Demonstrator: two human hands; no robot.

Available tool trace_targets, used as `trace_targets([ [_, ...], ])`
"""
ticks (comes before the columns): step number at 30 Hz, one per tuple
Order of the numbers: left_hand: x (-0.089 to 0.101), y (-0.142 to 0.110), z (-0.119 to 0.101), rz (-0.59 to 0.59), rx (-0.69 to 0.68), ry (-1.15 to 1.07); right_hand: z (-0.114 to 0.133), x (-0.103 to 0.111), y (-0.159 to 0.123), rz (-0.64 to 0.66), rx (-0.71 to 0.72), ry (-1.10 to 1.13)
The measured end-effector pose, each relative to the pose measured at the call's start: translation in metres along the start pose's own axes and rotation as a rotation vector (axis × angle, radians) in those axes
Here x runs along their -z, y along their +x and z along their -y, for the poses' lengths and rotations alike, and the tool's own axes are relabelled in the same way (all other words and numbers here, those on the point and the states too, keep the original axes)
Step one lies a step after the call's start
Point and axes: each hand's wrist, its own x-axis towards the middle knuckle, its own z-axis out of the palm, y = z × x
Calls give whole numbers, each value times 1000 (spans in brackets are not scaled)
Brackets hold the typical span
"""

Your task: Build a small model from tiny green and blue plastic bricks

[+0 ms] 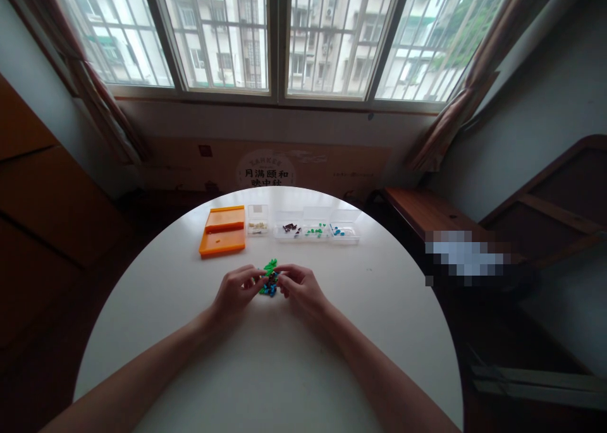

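Between my hands, on the white round table (294, 357), is a small building-block model (270, 285) in bright green, dark brown and blue. A green part sticks up at its top; blue pieces are along its bottom. Fingertips of my left hand (239, 287) grip it from the left. From the other side my right hand (301, 284) has its thumb and fingers closed at the model's edge. Whether a separate small piece is between the right fingertips is too small to make out.
An orange tray (222, 251) with a raised divider lies at the back left of the table. Beside it stand a small clear box (258, 212) with pale pieces and a clear compartment box (308, 236) with brown, green and blue pieces. A wooden bench (417, 208) is beyond the right edge.
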Motion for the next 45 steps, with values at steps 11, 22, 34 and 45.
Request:
trace_targets([
  [11,0,-1,0,24,-31,-34,1,1,0,35,-3,-17],
  [22,0,-1,2,37,-38,-39,-1,2,0,78,20,-21],
  [34,2,0,-2,51,-9,-51,3,3,-1,116,18,-42],
  [45,2,1,-2,57,-15,-70,2,4,-1,127,3,-49],
])
